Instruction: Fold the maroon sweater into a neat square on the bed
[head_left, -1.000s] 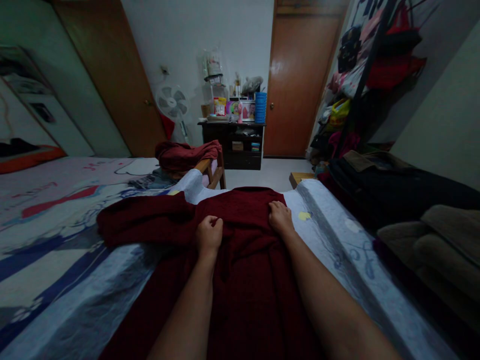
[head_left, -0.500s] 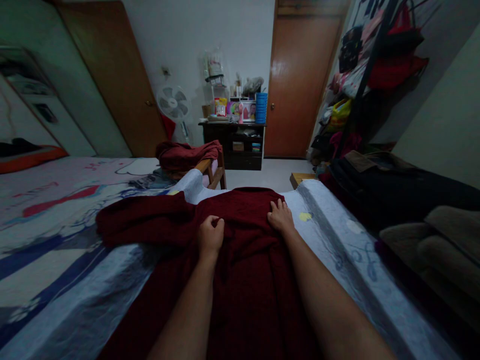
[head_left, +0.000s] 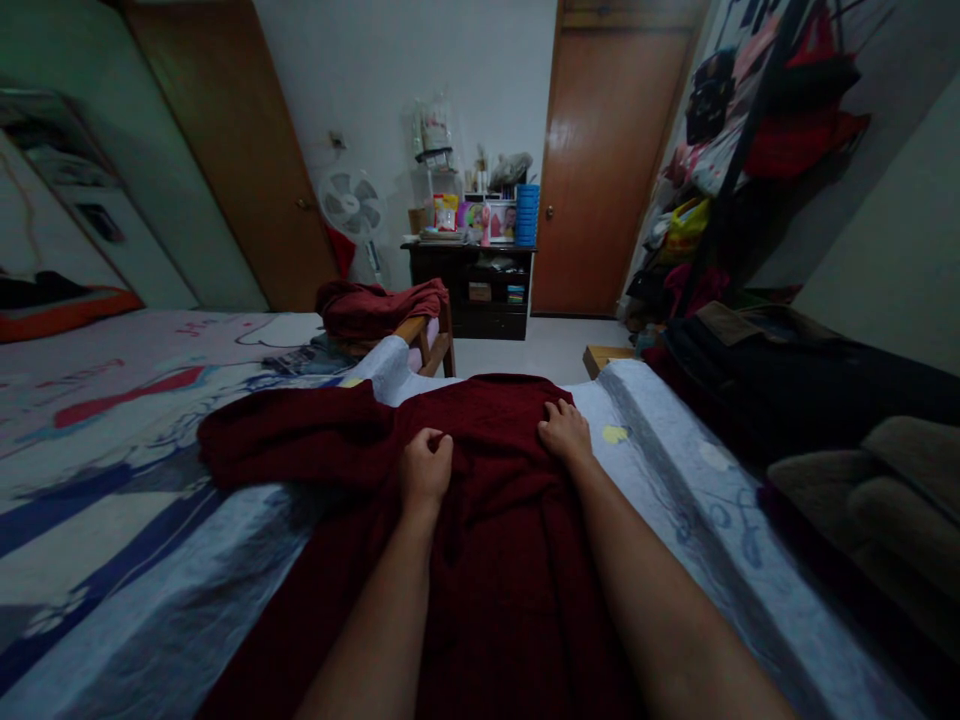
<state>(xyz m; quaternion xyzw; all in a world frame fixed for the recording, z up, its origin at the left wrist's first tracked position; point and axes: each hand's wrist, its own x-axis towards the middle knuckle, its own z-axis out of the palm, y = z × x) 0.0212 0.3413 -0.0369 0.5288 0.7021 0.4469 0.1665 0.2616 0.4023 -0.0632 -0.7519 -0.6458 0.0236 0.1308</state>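
Note:
A dark red long-sleeved garment (head_left: 495,560) lies spread over the bed, its collar at the far edge. One sleeve (head_left: 292,430) stretches out to the left; the other sleeve is not clearly seen. My left hand (head_left: 426,465) is closed over the upper chest of the garment, thumb against curled fingers, with cloth bunched beside and below it. My right hand (head_left: 564,430) rests palm down near the right shoulder, its fingers spread on the cloth. The fingertips of my left hand are partly hidden.
A light blue and grey bedsheet (head_left: 660,480) lies under the garment. Patterned bedding (head_left: 112,480) covers the left side. Reddish folded cloth (head_left: 382,310) sits by a wooden frame (head_left: 439,345). Dark clothes (head_left: 810,370) are piled at right. Beyond stand a fan (head_left: 350,205) and black cabinet (head_left: 469,290).
The whole view has shifted slightly to the right. Both hands keep the same places and shapes on the garment, which lies as before.

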